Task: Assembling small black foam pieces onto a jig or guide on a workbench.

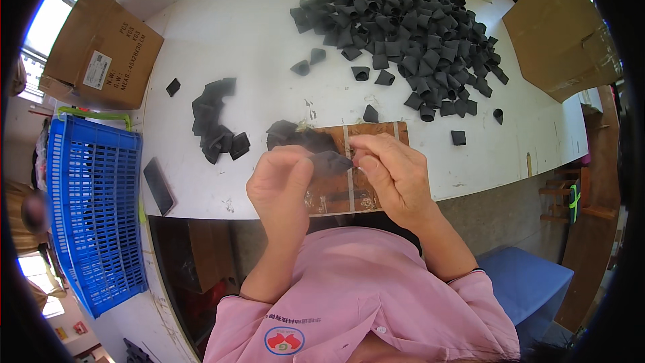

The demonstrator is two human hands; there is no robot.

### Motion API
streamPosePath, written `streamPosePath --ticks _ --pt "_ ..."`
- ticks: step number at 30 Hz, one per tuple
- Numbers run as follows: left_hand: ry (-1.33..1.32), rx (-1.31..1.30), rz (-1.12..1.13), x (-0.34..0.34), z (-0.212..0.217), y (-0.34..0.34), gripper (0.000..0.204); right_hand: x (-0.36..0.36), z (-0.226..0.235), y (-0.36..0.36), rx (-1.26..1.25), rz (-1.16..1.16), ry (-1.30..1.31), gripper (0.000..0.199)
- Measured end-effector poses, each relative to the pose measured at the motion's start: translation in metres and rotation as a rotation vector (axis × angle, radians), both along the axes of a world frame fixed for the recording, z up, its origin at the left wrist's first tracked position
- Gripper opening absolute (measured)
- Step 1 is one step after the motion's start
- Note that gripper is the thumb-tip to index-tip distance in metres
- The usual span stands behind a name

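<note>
Over a brown board at the near table edge, a small black fabric piece is up between my two hands, slightly blurred. My left hand pinches its left end between thumb and fingers. The thumb and fingertips of my right hand close at its right corner; the exact contact is hard to make out. Just beyond my left hand lie more black pieces, partly on the board and partly hidden by the hands. A pale strip runs across the board.
A big heap of black fabric pieces covers the table's far right. An overlapping row of them lies left. A phone rests near the left edge, beside a blue crate. Cardboard boxes stand at both sides; a blue stool sits lower right.
</note>
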State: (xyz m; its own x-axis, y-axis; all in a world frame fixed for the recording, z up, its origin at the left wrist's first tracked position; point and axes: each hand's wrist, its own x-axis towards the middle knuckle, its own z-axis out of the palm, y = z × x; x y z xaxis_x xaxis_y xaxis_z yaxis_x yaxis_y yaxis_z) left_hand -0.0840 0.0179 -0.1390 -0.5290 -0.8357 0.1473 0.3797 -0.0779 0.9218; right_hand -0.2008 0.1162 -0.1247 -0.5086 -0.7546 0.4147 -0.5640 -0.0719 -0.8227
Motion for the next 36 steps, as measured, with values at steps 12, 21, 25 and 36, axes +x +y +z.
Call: streamPosePath --ticks 12,21,25,36 --pt "0.045 0.109 -0.057 0.001 -0.008 0.006 0.008 -0.004 -0.023 -0.019 -0.219 0.005 0.358 0.016" --pt "-0.164 -0.488 -0.100 -0.009 0.006 -0.003 0.015 -0.015 -0.027 -0.016 -0.250 0.210 -0.069 0.013" --pt "-0.282 -0.754 0.024 -0.008 0.008 -0.004 0.011 -0.017 -0.025 -0.017 -0.126 0.239 -0.020 0.015" --pt "-0.066 -0.439 -0.044 -0.012 -0.015 -0.010 0.008 -0.010 -0.002 -0.014 -0.025 0.047 0.447 0.015"
